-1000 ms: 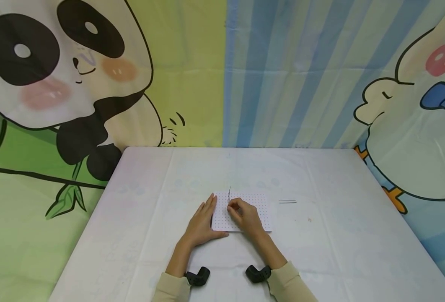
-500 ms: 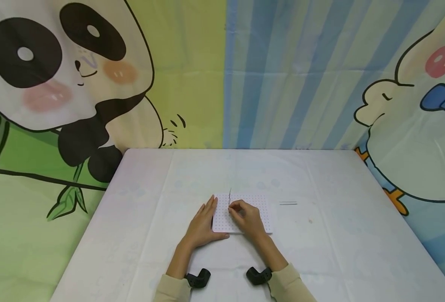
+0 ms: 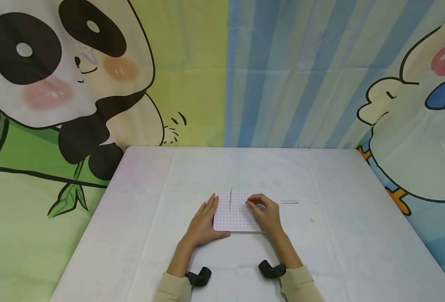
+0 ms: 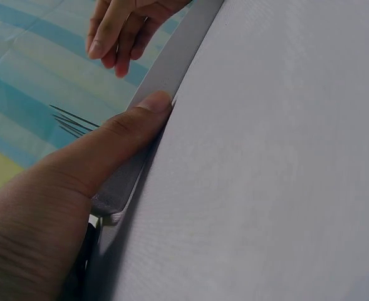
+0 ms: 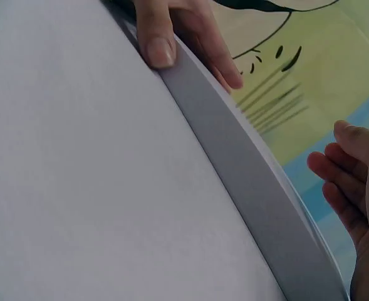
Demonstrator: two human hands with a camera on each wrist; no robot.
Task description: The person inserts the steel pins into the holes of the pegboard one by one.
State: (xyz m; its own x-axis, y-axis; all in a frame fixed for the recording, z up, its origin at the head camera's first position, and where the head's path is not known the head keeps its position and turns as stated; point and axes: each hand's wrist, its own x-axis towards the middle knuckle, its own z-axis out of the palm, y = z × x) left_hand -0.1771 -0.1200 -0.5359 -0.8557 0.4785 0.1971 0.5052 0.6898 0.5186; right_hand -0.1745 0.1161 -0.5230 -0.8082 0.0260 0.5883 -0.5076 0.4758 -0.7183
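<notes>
A white perforated board (image 3: 239,220) lies on the table in the head view. My left hand (image 3: 201,223) braces its near left corner, straight fingers along the left side and thumb against the front side. Several thin dark rods (image 5: 275,103) stand up from the board in the right wrist view; the head view shows these standing rods (image 3: 230,199) in a narrow line near the left hand. Over the board's right part is my right hand (image 3: 268,213), fingers loosely bent. Nothing shows between those fingers (image 5: 334,166) in the right wrist view, and they are apart from the rods.
Two thin rods (image 3: 289,202) lie side by side on the white-covered table (image 3: 343,251), just right of the board. Black cameras sit on the left wrist (image 3: 198,277) and the right wrist (image 3: 271,269). A cartoon-printed cloth (image 3: 192,75) hangs behind the table.
My right hand, earlier with its fingertips at the foot of the standing rods, has moved right, away from them. The left hand keeps its place at the board's corner.
</notes>
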